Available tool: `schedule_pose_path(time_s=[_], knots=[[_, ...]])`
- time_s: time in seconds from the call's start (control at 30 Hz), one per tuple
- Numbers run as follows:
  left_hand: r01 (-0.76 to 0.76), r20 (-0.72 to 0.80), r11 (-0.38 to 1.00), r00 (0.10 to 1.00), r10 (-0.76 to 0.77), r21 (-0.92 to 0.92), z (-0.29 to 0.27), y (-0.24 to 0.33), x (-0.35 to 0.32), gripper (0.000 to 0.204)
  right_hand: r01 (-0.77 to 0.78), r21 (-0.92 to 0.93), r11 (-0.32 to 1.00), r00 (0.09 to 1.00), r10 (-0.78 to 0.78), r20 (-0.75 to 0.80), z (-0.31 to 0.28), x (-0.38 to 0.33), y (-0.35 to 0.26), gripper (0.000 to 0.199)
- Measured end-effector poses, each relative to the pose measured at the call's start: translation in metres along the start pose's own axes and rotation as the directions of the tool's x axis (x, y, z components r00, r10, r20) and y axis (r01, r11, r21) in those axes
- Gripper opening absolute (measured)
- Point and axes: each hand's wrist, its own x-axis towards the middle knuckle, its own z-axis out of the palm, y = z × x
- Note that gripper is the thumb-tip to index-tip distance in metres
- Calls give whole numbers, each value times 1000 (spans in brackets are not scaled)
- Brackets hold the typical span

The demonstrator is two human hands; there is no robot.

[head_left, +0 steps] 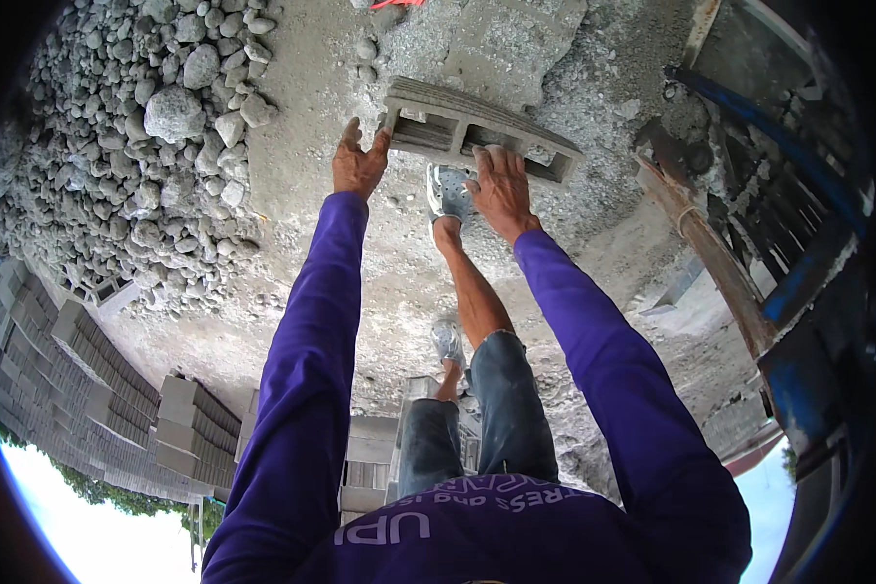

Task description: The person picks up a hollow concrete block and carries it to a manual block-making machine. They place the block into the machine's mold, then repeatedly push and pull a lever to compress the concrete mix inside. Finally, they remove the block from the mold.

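A grey concrete hollow block (462, 131) rests on the dusty ground ahead of my feet, set slightly aslant, with its open hollows facing me. My left hand (360, 167) is at the block's left end, fingers apart and thumb toward the block; whether it touches is hard to tell. Over the block's near edge, toward its right half, my right hand (503, 195) lays its outstretched fingers, the thumb held apart. Neither hand is wrapped round the block. My front foot, in a grey clog (450, 192), is just short of the block, between my hands.
A heap of grey stones (173, 115) covers the ground at left. Stacked concrete blocks (88, 389) line the lower left, with more blocks (368, 450) behind my legs. At right stand a wooden pole (696, 229) and a blue metal frame (764, 136). Rough gravel (613, 92) lies beyond the block.
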Motion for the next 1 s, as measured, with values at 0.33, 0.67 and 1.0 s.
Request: schedule_pose_path(time_s=[0.33,0.67,1.0], knots=[[435,66,891,900,-430,-129,-27,-205,-237,39,113,-221,969,978,-70,195,20,46,11,23],[545,212,539,802,-558,-641,-13,-200,-387,49,-185,284,941,945,91,315,-58,39,57,74],[350,88,394,831,-549,-850,11,-193,-558,44,-253,494,832,871,-25,490,-233,-203,9,63]])
